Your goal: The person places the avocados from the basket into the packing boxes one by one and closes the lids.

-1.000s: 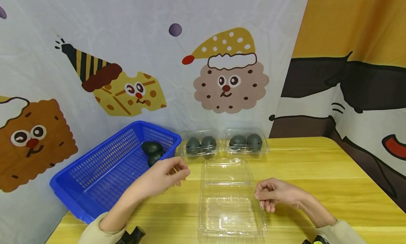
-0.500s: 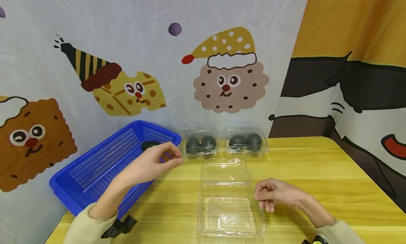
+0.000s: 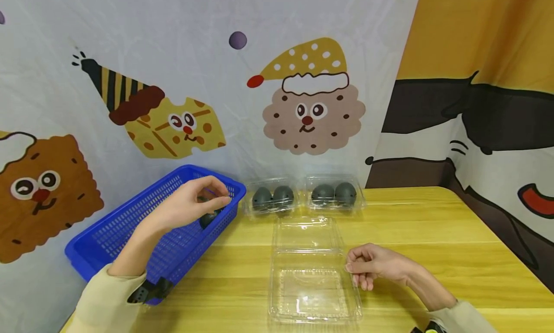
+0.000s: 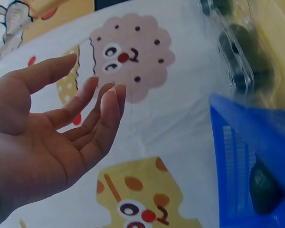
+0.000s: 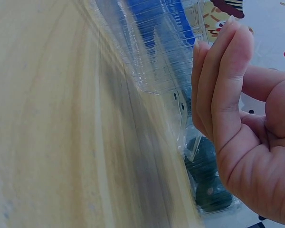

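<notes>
Head view: my left hand (image 3: 189, 203), loose, empty, near basket (image 3: 110, 236) left of open box (image 3: 309, 292); right hand (image 3: 375, 264) pinches its edge, presumably steadying it.

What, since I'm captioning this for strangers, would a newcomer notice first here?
Probably the bright blue basket at left, with the left hand seen against it. Next, the smiling cartoon cookie on the backdrop, above two clear boxes of dark green fruit.
</notes>
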`<state>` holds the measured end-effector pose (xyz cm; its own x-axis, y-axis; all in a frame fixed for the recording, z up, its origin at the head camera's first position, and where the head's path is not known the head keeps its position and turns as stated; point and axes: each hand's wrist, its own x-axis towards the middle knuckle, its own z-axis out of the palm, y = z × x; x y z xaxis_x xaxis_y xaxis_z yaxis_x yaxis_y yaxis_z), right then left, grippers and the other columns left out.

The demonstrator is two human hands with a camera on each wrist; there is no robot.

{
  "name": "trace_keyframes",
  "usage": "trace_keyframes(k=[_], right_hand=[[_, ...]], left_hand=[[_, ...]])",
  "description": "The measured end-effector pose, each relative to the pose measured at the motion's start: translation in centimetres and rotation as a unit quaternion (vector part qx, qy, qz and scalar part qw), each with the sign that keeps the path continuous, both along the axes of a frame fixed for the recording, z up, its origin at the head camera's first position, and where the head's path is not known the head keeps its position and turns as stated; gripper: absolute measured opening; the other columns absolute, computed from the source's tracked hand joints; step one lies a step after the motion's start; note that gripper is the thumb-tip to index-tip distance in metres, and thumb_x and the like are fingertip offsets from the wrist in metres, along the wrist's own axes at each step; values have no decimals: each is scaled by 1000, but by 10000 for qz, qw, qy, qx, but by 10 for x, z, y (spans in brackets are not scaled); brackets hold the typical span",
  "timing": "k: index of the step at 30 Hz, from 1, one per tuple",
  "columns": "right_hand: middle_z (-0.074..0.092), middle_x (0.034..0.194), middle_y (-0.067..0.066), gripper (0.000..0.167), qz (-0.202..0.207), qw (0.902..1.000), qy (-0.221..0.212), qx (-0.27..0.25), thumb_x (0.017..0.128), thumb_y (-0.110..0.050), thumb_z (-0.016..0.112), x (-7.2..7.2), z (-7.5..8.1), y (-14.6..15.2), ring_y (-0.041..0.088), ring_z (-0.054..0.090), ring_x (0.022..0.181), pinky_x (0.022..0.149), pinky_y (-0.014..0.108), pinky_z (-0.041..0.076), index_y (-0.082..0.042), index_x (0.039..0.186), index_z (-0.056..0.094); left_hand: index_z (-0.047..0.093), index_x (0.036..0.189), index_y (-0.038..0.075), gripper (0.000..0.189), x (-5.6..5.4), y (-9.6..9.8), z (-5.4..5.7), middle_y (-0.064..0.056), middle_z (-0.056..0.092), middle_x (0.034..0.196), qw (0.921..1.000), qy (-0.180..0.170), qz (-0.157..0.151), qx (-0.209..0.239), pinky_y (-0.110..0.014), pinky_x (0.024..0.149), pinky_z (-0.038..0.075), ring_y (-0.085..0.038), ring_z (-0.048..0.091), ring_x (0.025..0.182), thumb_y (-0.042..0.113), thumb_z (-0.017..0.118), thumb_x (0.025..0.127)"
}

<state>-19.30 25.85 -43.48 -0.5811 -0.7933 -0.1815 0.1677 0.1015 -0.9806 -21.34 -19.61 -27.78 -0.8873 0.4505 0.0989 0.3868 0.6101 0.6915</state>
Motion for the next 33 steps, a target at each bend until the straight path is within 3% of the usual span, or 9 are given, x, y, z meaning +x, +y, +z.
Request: trace_keyframes(k=[7,13,23,33], right_hand=[[69,84,6,15,-15,10000,5,0,104,-7,54,0,-1,0,5,65,66,58,20,56,7,101,57],[69,84,5,14,21,10000,-12,-48,104,-5,53,-1,-1,1,5,65,66,58,20,56,8,101,57],[70,84,6,22,16,10000,-54,-62,104,-5,53,0,-2,0,6,66,66,58,20,56,17,103,53],[70,84,5,13,28,9999,-71,-87,104,-4,52,0,-1,0,5,66,66,58,20,56,7,103,58]], left_hand=[[66,113,11,26,-19,-18,0,-5,67,110,9998,177,63,-116,-37,77,56,-21,65,96,34,65,100],[65,113,12,30,-32,-31,-4,-6,65,111,9995,77,241,-209,-39,79,55,-22,63,97,38,65,100],[64,113,9,31,-46,-45,-18,-8,66,111,9990,-123,365,-219,-38,79,56,-27,63,99,37,66,99],[66,108,9,25,-55,-50,-29,-8,66,103,9986,-113,148,-494,-35,76,55,-23,62,91,32,68,99]])
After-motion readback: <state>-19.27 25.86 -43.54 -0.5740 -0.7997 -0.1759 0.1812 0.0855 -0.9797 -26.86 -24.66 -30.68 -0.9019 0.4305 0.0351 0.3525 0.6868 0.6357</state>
